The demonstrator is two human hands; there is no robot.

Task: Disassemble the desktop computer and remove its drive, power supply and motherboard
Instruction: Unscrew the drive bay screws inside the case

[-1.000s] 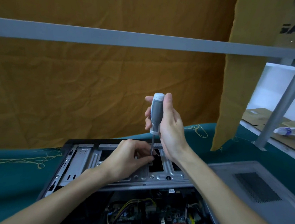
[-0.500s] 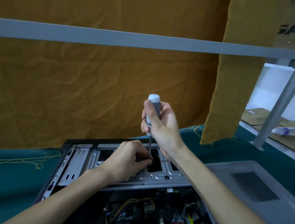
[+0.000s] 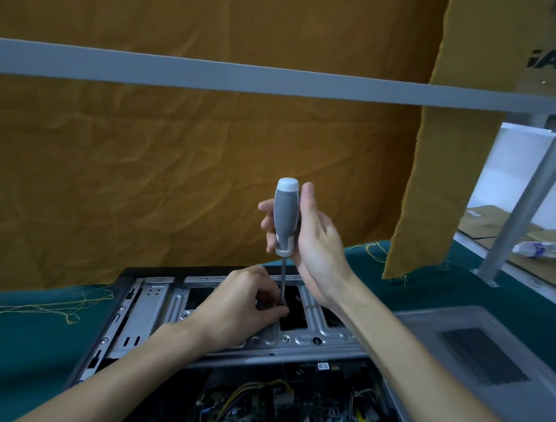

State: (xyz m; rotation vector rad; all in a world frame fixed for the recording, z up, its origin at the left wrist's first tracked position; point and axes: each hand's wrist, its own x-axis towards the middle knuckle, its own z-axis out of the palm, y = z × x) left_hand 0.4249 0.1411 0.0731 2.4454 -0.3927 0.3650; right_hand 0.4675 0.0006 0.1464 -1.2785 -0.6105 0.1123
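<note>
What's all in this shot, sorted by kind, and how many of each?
Hands: 2, left hand, right hand
Screwdrivers: 1, screwdriver
Computer cases: 1, computer case
Side panels: 1, side panel
Plastic bottles: 1, plastic bottle
Total: 6

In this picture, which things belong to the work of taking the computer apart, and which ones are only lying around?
Part of the job:
- screwdriver, held upright by the right hand
- left hand, pinching near the shaft's tip
- computer case, open
- motherboard inside it
- side panel, set beside the case

Just lying about:
- plastic bottle
- flattened cardboard
- orange cloth
</note>
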